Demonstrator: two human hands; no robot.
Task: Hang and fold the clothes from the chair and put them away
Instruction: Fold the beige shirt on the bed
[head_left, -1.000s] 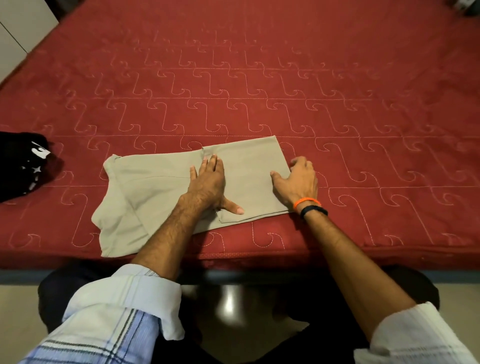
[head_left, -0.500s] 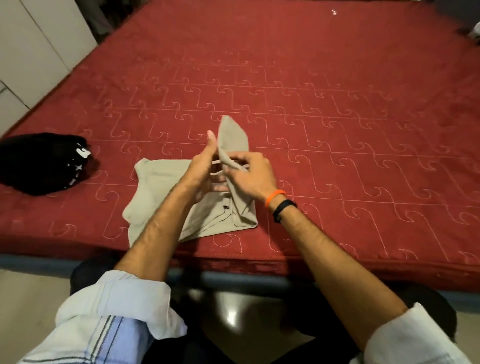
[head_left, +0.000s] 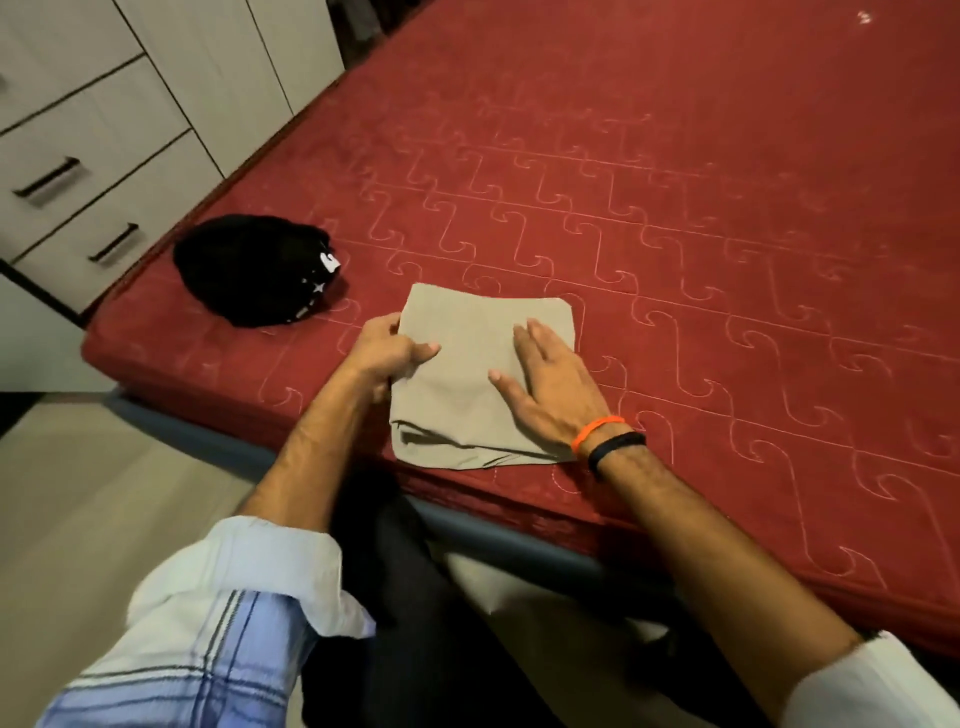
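A beige folded garment (head_left: 483, 374) lies on the red quilted bed (head_left: 675, 218), close to its near edge, as a compact square. The left hand (head_left: 387, 351) holds the left edge of this garment: the thumb lies on top and the fingers curl under the cloth. The right hand (head_left: 545, 387) rests flat on the right part of the garment, with straight fingers spread, and grips nothing. On the right wrist there are an orange band (head_left: 597, 430) and a black band (head_left: 615, 451). A black folded garment (head_left: 254, 270) lies on the bed to the left, apart from the beige one. Left of the bed stands a drawer unit (head_left: 104, 156) with dark handles.
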